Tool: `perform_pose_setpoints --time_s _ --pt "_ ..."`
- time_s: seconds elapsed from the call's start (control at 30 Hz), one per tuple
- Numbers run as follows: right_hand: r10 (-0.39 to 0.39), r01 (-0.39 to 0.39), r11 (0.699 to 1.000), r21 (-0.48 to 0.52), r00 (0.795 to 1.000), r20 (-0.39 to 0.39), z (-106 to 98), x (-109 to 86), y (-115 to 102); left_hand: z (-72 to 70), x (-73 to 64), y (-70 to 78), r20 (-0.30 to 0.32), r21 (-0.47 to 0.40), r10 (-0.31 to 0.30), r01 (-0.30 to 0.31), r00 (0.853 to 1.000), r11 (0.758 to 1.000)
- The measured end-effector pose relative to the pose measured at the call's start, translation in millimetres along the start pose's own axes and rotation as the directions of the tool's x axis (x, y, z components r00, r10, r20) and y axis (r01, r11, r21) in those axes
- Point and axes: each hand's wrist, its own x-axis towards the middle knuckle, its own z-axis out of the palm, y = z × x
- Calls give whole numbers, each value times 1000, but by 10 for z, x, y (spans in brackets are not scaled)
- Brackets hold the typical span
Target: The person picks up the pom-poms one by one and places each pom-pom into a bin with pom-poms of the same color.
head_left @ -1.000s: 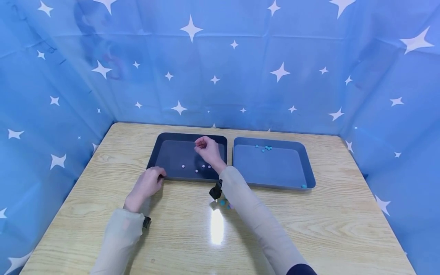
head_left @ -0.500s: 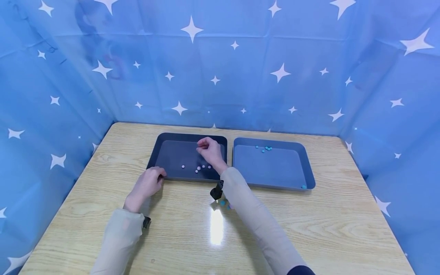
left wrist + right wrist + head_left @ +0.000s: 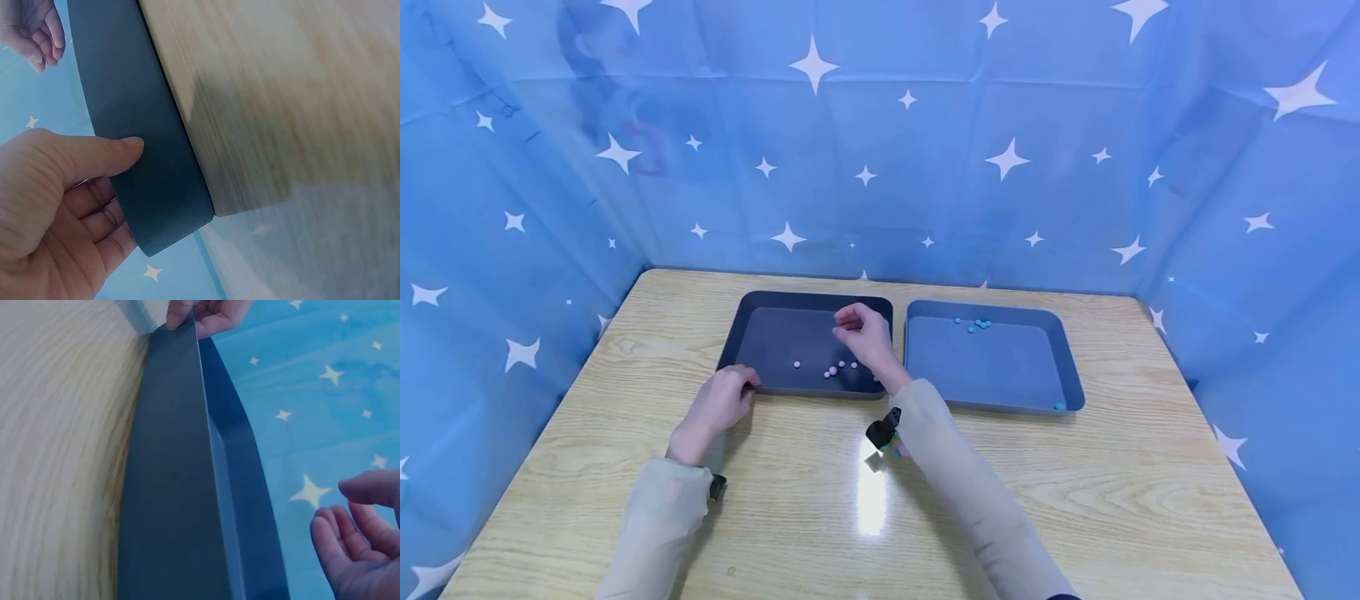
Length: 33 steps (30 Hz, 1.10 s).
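My left hand [image 3: 721, 408] grips the near-left wall of the dark tray [image 3: 790, 329]. In the left wrist view, the thumb [image 3: 125, 153] lies on the wall's outside and the fingers are behind it. Several small pale pink balls [image 3: 832, 371] lie near the tray's front side. Over the right part of that tray hovers my right hand [image 3: 865, 337]. Its fingers are loosely bent, and in the right wrist view a gap shows between thumb [image 3: 369, 487] and fingertips, with nothing held.
To the right stands a blue-grey tray [image 3: 985, 367] with several small teal balls [image 3: 982, 323] at its back and one in its front-right corner. More teal and pink balls [image 3: 902, 451] lie on the wooden table [image 3: 790, 500], partly hidden by my right forearm.
Another pink ball has appeared among those at the dark tray's front. My right hand has drawn slightly right and nearer, its fingers spreading a little. The left hand keeps its place on the tray.
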Motion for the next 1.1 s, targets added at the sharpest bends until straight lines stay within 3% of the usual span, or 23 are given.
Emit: perform_pose_setpoints --time_s 0.67,0.97,1.1 --pt "-133 130 990 47 989 67 -231 -389 55 21 -2 -14 -9 -5 15 -15 1000 1000" --pt "-153 148 988 49 980 126 -435 -699 -272 16 3 -9 0 -5 16 -16 1000 1000" --pt "-158 152 987 57 979 130 -461 -737 -175 21 8 -14 -4 -9 15 -15 1000 1000"
